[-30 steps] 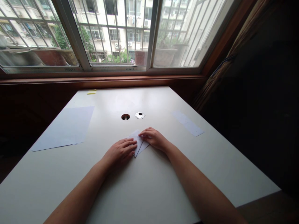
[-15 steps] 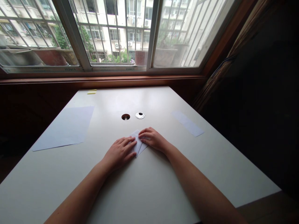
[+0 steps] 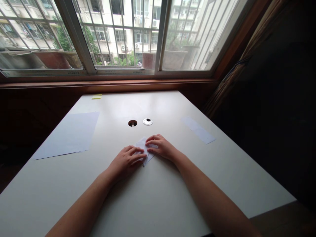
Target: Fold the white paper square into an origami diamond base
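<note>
A small piece of folded white paper [image 3: 149, 156] lies on the white table between my hands, its lower corner pointing toward me. My left hand [image 3: 129, 157] grips its left side, with the fingers bent over the paper and the thumb partly hidden beneath them. From the right, my right hand [image 3: 159, 145] holds the upper right part, its curled fingertips pressed on the folds. Both hands cover much of the paper, so its full outline is hidden.
White sheets [image 3: 70, 135] lie at the left of the table [image 3: 153, 204]. A paper strip [image 3: 198, 130] is on the right. Beyond my hands are an open cable hole [image 3: 132, 123] and a silver grommet [image 3: 147, 121]. Yellow sticky notes [image 3: 96, 96] sit at the far edge, below the window.
My left hand's fingers have lifted and bent more, with the thumb drawn under. My right hand has shifted very slightly left over the paper.
</note>
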A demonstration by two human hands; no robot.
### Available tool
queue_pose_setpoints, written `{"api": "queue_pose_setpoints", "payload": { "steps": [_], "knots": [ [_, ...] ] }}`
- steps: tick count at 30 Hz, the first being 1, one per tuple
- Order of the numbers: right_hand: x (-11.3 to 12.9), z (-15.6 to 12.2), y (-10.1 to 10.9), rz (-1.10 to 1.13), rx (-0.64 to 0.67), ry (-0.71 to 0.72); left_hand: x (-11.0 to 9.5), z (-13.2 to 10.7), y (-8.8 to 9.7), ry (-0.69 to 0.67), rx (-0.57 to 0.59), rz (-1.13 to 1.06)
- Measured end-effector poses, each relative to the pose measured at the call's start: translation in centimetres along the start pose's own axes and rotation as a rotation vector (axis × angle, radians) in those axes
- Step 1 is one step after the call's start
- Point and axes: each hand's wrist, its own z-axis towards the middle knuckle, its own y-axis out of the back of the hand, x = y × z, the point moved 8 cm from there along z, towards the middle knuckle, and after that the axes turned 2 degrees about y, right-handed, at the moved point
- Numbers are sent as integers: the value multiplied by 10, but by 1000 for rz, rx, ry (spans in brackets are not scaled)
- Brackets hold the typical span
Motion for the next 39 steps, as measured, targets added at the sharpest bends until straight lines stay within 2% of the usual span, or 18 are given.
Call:
{"api": "queue_pose_setpoints", "payload": {
  "steps": [5,13,17,31,34,39],
  "knots": [
    [-4,-1,-1,30,4,-22,-2,-3,-3,-58,23,-42],
    [-12,0,-2,51,-2,-57,-16,-2,6,-135,115,-86],
    [-14,0,-3,48,1,-59,-18,-1,11,-167,114,-131],
    [-9,-1,-2,65,17,-73,-10,-6,9,-133,170,-274],
    [-7,-1,-2,61,41,-89,-6,-6,10,-127,134,-344],
    [-7,-1,-5,47,108,-127,9,-4,18,-8,-105,-310]
  ]
}}
